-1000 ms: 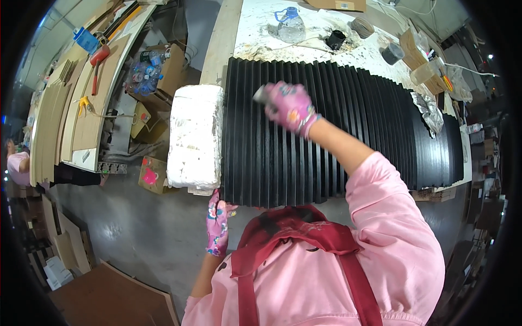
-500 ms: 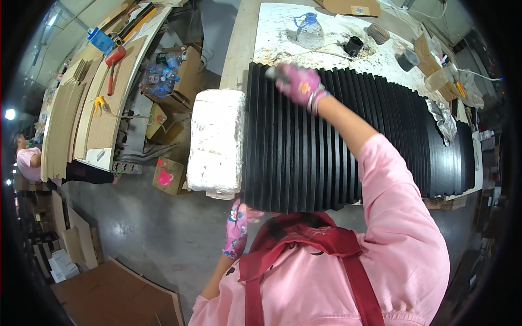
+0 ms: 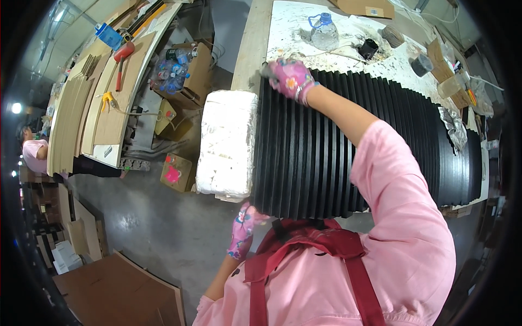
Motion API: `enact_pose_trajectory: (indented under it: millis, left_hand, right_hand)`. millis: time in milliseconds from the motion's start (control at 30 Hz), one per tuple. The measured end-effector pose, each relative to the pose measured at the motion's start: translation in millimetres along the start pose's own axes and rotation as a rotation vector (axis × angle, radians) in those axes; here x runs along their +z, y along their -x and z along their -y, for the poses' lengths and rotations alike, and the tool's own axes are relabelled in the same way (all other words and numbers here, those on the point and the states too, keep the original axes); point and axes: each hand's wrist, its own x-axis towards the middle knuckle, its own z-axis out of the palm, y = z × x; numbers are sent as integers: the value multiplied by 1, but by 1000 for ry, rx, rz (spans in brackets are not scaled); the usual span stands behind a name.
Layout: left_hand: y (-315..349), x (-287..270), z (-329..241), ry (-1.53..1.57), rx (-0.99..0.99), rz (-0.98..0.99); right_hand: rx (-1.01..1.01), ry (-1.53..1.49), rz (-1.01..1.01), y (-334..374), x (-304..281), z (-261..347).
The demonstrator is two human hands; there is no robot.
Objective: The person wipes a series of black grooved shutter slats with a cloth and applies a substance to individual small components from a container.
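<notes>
Head view: long black strips (image 3: 304, 152) lie side by side on the tabletop (image 3: 288, 24), just right of a white block (image 3: 227, 144). The right hand (image 3: 291, 81) curls round a small grey thing (image 3: 267, 70), too blurry to name, at their far left corner. I can't tell if the left hand (image 3: 244, 220), by the near corner, grips. I'd press softly and evenly along each strip.

We count our two gloved hands (image 3: 291, 80) (image 3: 242, 231), one white block (image 3: 226, 144), over a dozen black strips (image 3: 304, 157), one red mallet (image 3: 124, 52), and one jug (image 3: 324, 37).
</notes>
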Motion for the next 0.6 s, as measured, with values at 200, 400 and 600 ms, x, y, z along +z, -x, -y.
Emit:
enact_pose_trajectory:
  millis: [200, 400, 600]
  left_hand:
    - [-3, -3, 5, -83, -15, -12]
    - [1, 5, 0, 2, 28, -9]
    - [3, 5, -2, 2, -109, -75]
  right_hand:
    - [170, -102, 184, -7, -28, 9]
    - [-88, 83, 22, 49, 2, 25]
    - [-438, -114, 55, 177, -6, 110]
